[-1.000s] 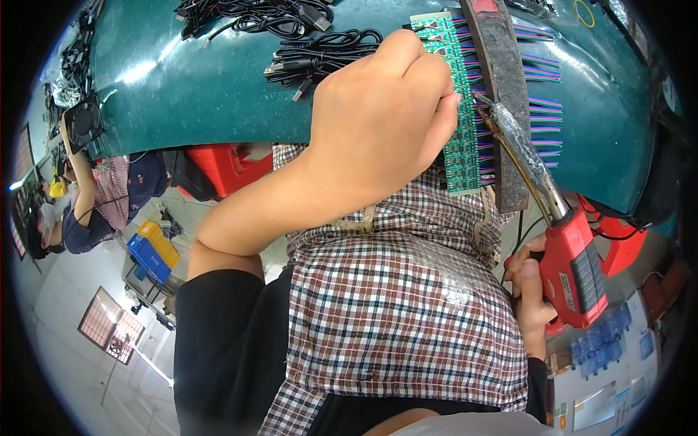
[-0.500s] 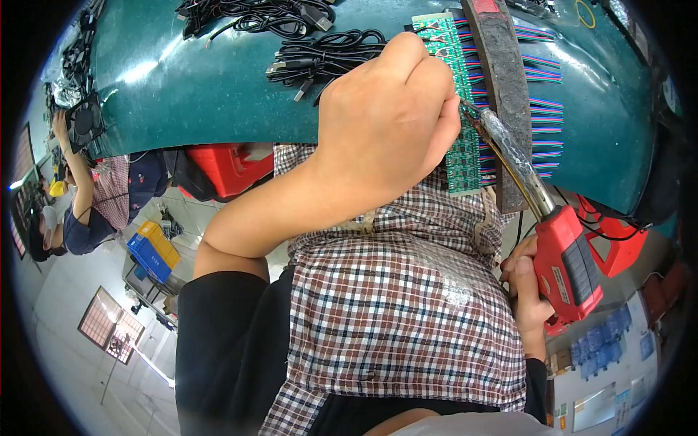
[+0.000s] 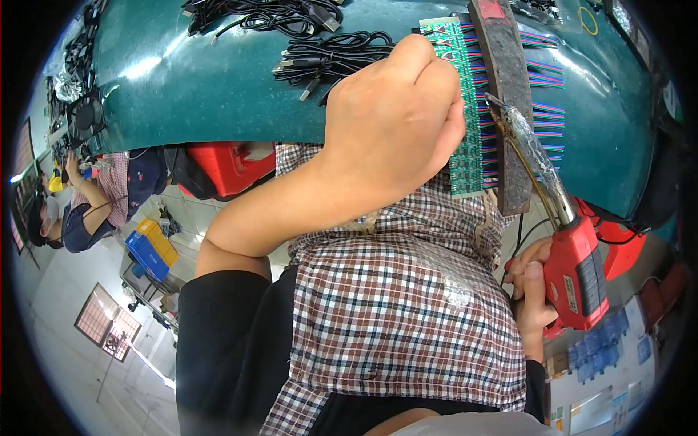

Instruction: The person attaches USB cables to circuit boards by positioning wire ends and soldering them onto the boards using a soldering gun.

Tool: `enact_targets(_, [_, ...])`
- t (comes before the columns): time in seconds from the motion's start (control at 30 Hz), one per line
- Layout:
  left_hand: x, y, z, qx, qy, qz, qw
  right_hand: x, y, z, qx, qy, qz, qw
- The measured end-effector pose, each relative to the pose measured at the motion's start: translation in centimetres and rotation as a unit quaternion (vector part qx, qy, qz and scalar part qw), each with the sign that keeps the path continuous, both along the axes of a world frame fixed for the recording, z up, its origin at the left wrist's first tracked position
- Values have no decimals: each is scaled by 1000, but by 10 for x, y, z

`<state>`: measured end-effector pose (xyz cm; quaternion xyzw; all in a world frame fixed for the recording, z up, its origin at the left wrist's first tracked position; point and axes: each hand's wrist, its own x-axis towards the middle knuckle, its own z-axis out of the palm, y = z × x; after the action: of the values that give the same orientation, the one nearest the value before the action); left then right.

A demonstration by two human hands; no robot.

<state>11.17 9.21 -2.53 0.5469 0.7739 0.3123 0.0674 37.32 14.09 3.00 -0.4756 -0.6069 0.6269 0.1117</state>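
My left hand [image 3: 400, 116] is closed, its fingers bent down at the left edge of a green circuit board strip [image 3: 465, 171]. Its fingertips and anything between them are hidden behind the back of the hand. In my right hand [image 3: 533, 294] is a red soldering gun [image 3: 574, 272], pointing up and away from me. Its tip [image 3: 493, 100] hovers over the coloured wires just right of the board, apparently off the solder pads. Those thin striped wires [image 3: 547, 125] run from the board beneath a dark heavy bar [image 3: 518, 116] that lies across them.
Bundled black USB cables [image 3: 331, 54] lie left of the board, with more cables [image 3: 291, 16] behind. The teal table mat [image 3: 211, 94] curves around. A black fan [image 3: 85, 118] sits far left, near a co-worker [image 3: 94, 203]. Red stools [image 3: 229, 171] stand beneath the table edge.
The soldering gun has shifted right and slightly toward me, its tip drawing away from the board's edge. My left hand stays closed in nearly the same place. The co-worker's hand has lowered.
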Motion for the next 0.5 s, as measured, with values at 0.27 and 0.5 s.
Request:
enact_targets(0.27, [0, -2, 3, 12, -5, 4, 1000, -10, 3, -5, 23, 75, -30, 996])
enact_targets(0.5, [-8, -10, 16, 85, 28, -23, 996, -8, 5, -5, 21, 104, -88, 990])
